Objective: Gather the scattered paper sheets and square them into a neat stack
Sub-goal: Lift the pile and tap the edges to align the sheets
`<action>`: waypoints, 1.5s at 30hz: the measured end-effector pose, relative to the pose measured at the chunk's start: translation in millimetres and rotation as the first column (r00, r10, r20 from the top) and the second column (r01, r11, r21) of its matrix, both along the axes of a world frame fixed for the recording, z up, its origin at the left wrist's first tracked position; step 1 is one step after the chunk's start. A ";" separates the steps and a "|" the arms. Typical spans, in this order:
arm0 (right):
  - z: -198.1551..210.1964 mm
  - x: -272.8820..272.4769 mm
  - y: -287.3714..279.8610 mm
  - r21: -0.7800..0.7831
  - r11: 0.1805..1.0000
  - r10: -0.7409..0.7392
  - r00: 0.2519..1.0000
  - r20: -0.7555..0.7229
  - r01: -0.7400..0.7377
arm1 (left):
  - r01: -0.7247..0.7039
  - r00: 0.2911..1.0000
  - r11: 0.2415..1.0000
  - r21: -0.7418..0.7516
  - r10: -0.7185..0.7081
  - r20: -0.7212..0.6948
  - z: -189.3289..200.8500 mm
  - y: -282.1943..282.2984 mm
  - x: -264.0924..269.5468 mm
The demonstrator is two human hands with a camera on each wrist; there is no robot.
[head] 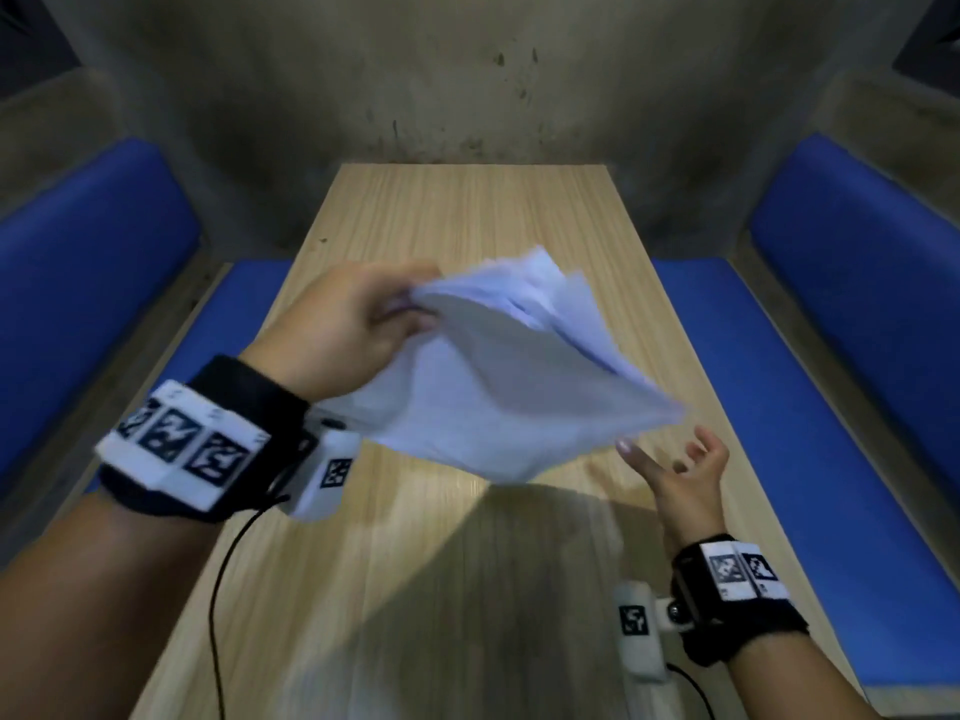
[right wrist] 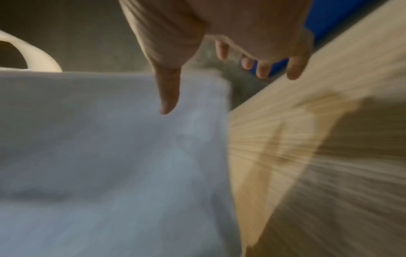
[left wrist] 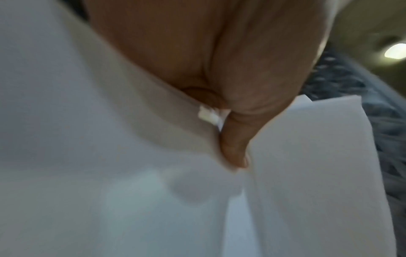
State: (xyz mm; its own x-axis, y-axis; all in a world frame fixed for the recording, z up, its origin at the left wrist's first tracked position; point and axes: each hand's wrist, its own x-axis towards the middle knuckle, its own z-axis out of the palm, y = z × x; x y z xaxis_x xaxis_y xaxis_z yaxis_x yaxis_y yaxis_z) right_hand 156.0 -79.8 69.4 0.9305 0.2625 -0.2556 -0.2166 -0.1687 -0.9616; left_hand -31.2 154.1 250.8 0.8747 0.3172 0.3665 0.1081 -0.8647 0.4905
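Blue benches (head: 852,283) flanking wooden table (head: 467,210)

I am seeing bare forearms, each wearing a black wristband (head: 249,407) carrying white blocks printed with black-and-white square markers (head: 176,439). A white camera pod (head: 640,636) is jutting from each band, thin black cables (head: 215,605) trailing back.

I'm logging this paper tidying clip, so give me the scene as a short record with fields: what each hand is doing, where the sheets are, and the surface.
left hand: grips the paper sheets at one corner
paper sheets: one loose bundle, lifted off the table, edges fanned and not squared
right hand: palm up, fingers spread, just beside the bundle's low corner, holding nothing
table: light wood, no loose sheets visible on it
image quality: motion blur in all views
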 end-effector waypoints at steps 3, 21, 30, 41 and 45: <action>-10.3 7.7 -3.8 0.213 0.968 0.177 0.960 -0.217 -0.131 | -0.023 0.986 0.880 -0.474 0.097 0.132 -23.7 8.3 -23.3; -14.6 -46.2 17.3 0.053 0.961 0.250 0.931 0.266 -0.273 | -0.442 0.798 0.697 -0.564 0.592 0.107 -198.8 -53.0 -61.7; 29.6 -21.0 30.9 -0.146 0.955 0.282 0.641 0.714 -0.257 | -0.454 0.819 0.885 -0.098 0.459 0.344 -148.2 -14.9 -45.6; 21.6 -12.5 31.0 -0.234 0.953 0.301 0.495 0.815 -0.193 | -0.467 0.847 0.884 0.025 0.439 0.299 -146.6 3.5 -44.2; 20.6 -10.4 29.5 -0.249 0.953 0.302 0.475 0.826 -0.174 | -0.475 0.825 0.880 -0.013 0.450 0.341 -147.9 9.4 -46.5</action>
